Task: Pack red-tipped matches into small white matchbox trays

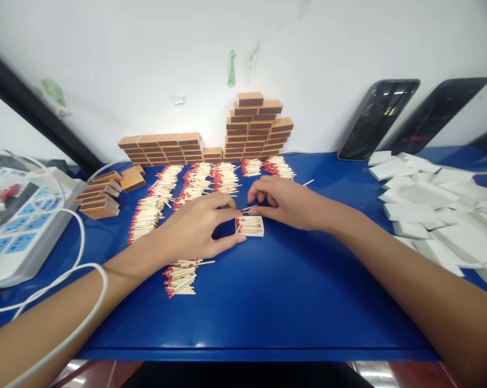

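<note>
A small white matchbox tray point(258, 234) lies on the blue table, with red-tipped matches point(249, 224) inside it. My left hand point(203, 223) grips the tray's left end between thumb and fingers. Just above the tray's far edge, my right hand point(273, 198) pinches a few matches point(249, 208) between thumb and fingertips. Rows of loose matches point(148, 210) spread behind and beside my left hand. A smaller heap of matches point(182, 278) lies nearer to me, below my left wrist.
Stacked brown matchboxes point(162, 149) and a taller stack point(253, 132) stand against the wall. More boxes point(100, 199) lie at left, near a power strip point(28, 231) whose white cable point(81, 323) crosses my left forearm. White trays point(441, 202) are piled at right; two phones point(378, 118) lean behind.
</note>
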`<state>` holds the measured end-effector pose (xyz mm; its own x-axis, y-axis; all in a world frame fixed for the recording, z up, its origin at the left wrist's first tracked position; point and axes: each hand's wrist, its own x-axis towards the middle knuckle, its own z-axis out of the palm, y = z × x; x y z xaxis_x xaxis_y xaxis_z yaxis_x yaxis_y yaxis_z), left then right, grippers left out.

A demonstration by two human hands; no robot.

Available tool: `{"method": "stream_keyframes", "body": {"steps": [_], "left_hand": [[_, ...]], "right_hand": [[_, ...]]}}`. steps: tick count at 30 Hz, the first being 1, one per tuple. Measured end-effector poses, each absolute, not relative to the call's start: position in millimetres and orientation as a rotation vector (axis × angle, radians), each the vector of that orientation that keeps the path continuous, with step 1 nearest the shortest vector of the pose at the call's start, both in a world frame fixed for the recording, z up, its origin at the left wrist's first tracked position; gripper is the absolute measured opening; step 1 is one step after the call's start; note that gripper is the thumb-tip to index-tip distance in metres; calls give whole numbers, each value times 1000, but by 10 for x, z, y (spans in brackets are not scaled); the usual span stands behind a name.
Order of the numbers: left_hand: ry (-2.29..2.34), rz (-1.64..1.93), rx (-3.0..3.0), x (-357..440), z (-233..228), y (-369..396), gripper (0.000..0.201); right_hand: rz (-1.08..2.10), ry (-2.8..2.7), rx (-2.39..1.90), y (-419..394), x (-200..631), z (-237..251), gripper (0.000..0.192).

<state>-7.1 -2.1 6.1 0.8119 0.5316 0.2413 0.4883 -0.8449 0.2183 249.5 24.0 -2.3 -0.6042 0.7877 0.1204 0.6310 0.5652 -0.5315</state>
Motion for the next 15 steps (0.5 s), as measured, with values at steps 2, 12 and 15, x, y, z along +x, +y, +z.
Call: {"method": "stream_keyframes", "body": {"steps": [2, 12, 15], "left_hand": [[811, 446, 2853, -70, 56, -20, 36], [930, 536, 2890, -68, 12, 23, 36], [951, 551, 2885, -69, -3, 42, 38]], "right_hand": [[631, -2470, -1188, 245, 2501, -50, 11], [463, -2344, -1232, 238, 2552, 162, 19], [502, -2363, -1165, 182, 2497, 166, 15]]}}
